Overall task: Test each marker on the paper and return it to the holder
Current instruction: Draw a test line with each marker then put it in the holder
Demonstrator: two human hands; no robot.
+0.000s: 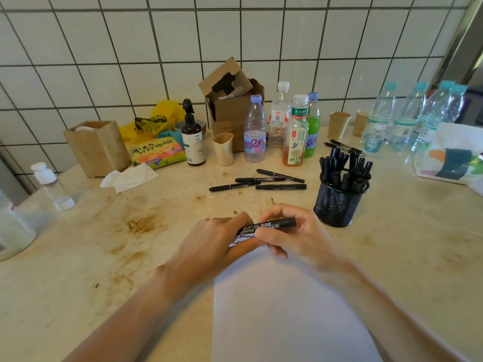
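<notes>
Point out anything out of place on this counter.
Four markers lie loose on the counter left of the mesh holder, not in it. Brown stains mark the counter left of the hands.

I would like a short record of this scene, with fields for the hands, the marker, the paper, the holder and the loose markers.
left hand: left hand grips one end of the held marker
right hand: right hand grips the held marker near its other end
paper: white paper lies flat under the hands, with black scribbles near its far edge
holder: black mesh holder stands upright to the right, full of black markers
loose markers: four loose markers lie on the table beyond the hands
cap state: cannot tell
</notes>
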